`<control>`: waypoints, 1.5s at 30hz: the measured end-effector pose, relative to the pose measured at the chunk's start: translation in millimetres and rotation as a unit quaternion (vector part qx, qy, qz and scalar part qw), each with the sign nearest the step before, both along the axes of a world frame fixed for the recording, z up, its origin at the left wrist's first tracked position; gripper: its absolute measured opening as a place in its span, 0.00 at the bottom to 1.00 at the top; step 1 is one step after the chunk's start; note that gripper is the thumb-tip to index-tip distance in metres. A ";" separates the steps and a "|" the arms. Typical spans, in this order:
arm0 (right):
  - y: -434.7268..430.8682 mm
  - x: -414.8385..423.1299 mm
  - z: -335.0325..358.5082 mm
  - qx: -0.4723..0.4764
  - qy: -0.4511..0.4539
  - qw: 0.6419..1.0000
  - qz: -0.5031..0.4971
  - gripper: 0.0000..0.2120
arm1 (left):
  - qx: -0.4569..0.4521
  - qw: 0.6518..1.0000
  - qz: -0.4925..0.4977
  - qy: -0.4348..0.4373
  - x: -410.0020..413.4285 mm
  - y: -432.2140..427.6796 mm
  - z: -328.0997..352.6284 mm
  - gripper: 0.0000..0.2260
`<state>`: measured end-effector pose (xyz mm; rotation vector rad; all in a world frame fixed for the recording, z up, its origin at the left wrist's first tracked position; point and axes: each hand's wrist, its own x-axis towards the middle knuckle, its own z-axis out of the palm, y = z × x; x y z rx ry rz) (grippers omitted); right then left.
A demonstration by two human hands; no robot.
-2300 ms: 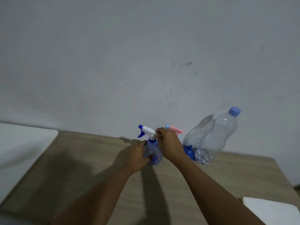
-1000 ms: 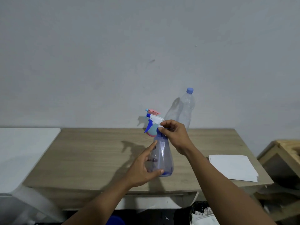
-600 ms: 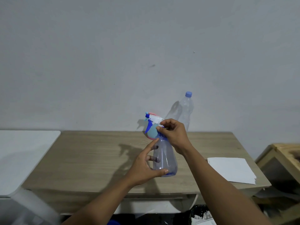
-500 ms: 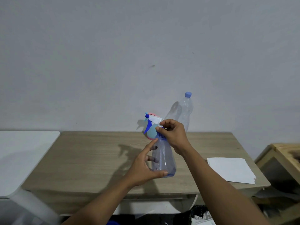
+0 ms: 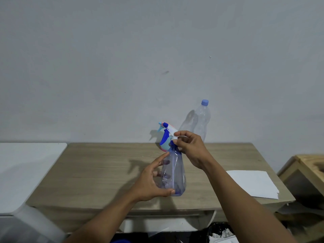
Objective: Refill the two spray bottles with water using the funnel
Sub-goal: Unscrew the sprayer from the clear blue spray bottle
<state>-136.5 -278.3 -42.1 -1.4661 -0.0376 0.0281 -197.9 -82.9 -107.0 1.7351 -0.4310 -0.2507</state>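
Note:
A clear blue-tinted spray bottle stands at the front of the wooden table. My left hand holds its body, thumb in front and fingers behind. My right hand pinches the collar under its blue and white trigger head. Right behind it is a second spray bottle, light blue with a pink top, mostly hidden. A large clear water bottle with a blue cap stands by the wall. No funnel shows.
A white sheet of paper lies at the table's right end. A white surface adjoins the table on the left. A wooden frame stands to the right. Under the table's front edge sits a dark bin.
The blue spray bottle came from the back of the table to the front. In the last second both hands stay on it and the bottle barely shifts.

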 end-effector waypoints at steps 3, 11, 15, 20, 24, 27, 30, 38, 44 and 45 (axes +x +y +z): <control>-3.7 -1.7 1.7 0.014 0.012 1.000 0.022 0.07 | -0.008 1.000 -0.008 0.004 -0.8 1.5 2.8 0.50; -6.8 1.4 5.7 -0.046 -0.005 0.999 0.017 0.08 | -0.009 1.000 -0.019 0.012 -0.4 1.1 7.5 0.50; -7.4 2.1 7.0 -0.040 -0.014 0.999 0.012 0.07 | -0.013 1.000 -0.020 0.012 1.5 0.7 8.1 0.50; -4.2 5.7 3.1 -0.036 -0.026 0.999 -0.005 0.09 | -0.024 1.000 -0.015 0.012 4.8 0.4 5.9 0.50; -4.0 6.2 4.6 -0.045 -0.026 0.999 -0.011 0.10 | -0.025 1.000 -0.011 0.010 6.2 2.3 5.1 0.50; 0.2 6.0 4.1 -0.042 -0.032 0.998 -0.018 0.11 | -0.027 1.000 -0.010 0.009 8.3 1.8 5.9 0.50; 2.9 7.3 4.4 -0.046 -0.032 0.998 -0.022 0.11 | -0.027 1.000 -0.008 0.011 10.3 2.1 6.1 0.50; 9.4 13.6 3.9 -0.041 -0.031 0.998 -0.024 0.12 | -0.014 1.000 -0.006 0.012 17.3 5.0 8.3 0.50; 12.8 18.5 2.6 -0.031 -0.033 0.999 -0.024 0.13 | -0.013 1.000 -0.005 0.009 24.0 6.8 6.2 0.50; 13.7 19.3 2.7 -0.033 -0.031 0.999 -0.025 0.14 | -0.014 1.000 -0.003 0.010 25.0 6.6 5.9 0.50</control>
